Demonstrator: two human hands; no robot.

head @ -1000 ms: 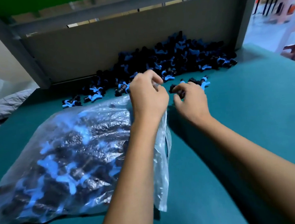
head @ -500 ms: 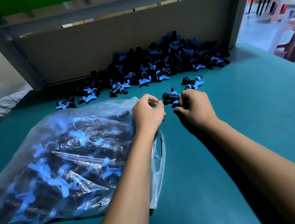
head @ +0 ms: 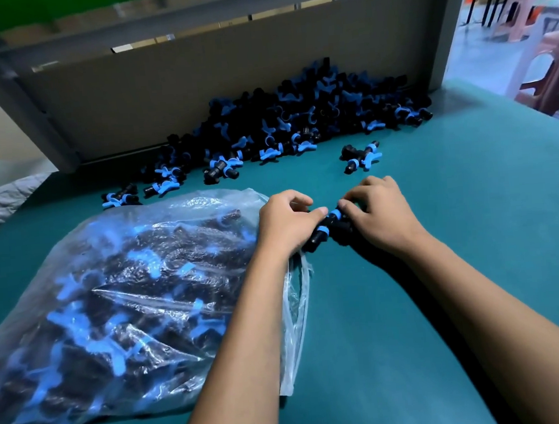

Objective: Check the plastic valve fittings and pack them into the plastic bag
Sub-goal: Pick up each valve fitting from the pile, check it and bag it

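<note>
Gripping ribbed black-blue fitting — both hands, seemingly

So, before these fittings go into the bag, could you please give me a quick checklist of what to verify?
1. Black and blue plastic valve fittings held: ok, left hand and right hand both grip them.
2. Fittings free of defects: cannot tell, fingers cover most of them.
3. Clear plastic bag within reach: ok, it lies beside the left hand.
4. Bag mouth open: cannot tell, the left hand and forearm hide it.
5. Room in the bag: cannot tell, it already looks well filled.
6. More stock: ok, a pile of loose fittings sits at the back of the teal table.
</note>
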